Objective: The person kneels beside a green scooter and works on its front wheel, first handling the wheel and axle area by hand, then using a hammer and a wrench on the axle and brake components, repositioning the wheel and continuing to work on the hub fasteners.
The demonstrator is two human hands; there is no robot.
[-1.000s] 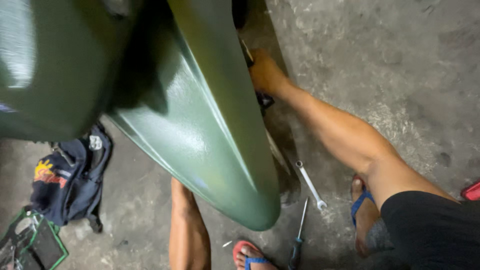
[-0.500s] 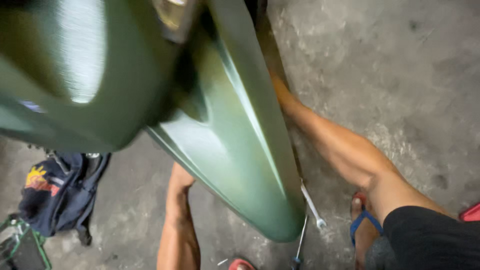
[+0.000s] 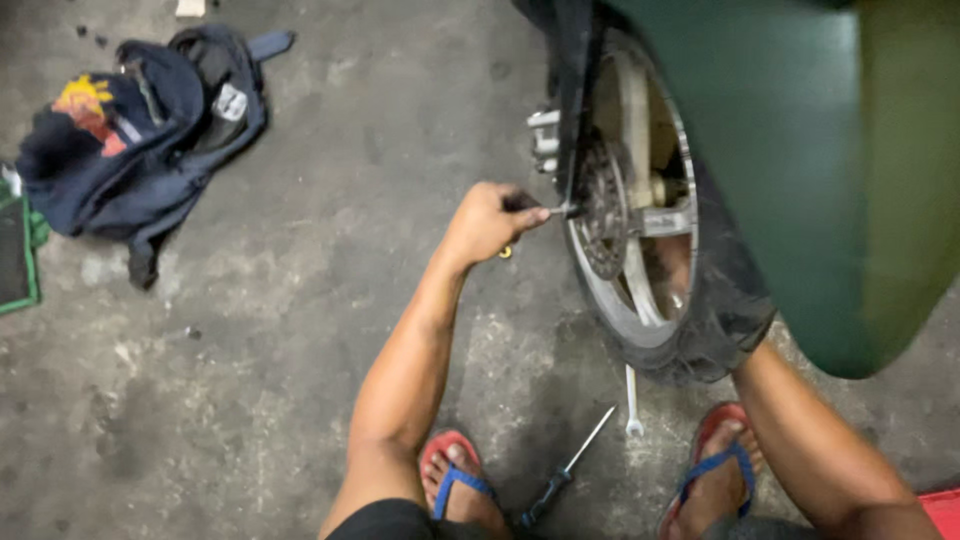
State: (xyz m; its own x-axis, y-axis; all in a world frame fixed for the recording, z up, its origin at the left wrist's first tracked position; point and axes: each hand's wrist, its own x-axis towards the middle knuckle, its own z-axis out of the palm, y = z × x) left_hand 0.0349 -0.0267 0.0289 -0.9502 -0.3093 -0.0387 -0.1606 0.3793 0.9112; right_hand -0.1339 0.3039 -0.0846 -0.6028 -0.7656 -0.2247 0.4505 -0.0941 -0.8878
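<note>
1. Nearest the camera: two feet in red sandals with blue straps, planted on the concrete floor [image 3: 250, 400], one to each side of the wheel.
2. Between the feet, lying loose on the floor: a screwdriver [image 3: 568, 468] with a dark handle, and just beside it a small spanner [image 3: 631, 400], neither touched by any hand.
3. Left forearm stretched forward and up from the lower edge of the view, elbow low, wrist nearly straight.
4. Left hand [image 3: 487, 222] clenched around the dark grip of a small tool [image 3: 545, 210], thumb laid along the top, metal tip touching the hub beside the brake disc [image 3: 603, 215].
5. Right arm running up from the lower right and passing behind the tyre; right hand hidden behind the wheel, so impossible to tell whether closed or released.
6. Motorcycle wheel [image 3: 640, 210] upright, tyre on the floor, disc and axle hardware in place, a silver caliper part just above the tool tip.
7. Judged from this: work at the hub under way, wheel not removed, fasteners at the disc apparently seated; nothing taken off lies on the floor nearby.
8. Over the wheel's right side: a green fender [image 3: 800, 150], close to the lens and blurred.
9. Farthest, well apart at upper left: a dark blue backpack [image 3: 140, 130] slumped on the floor, with a green-edged object just beside it at the frame edge.
</note>
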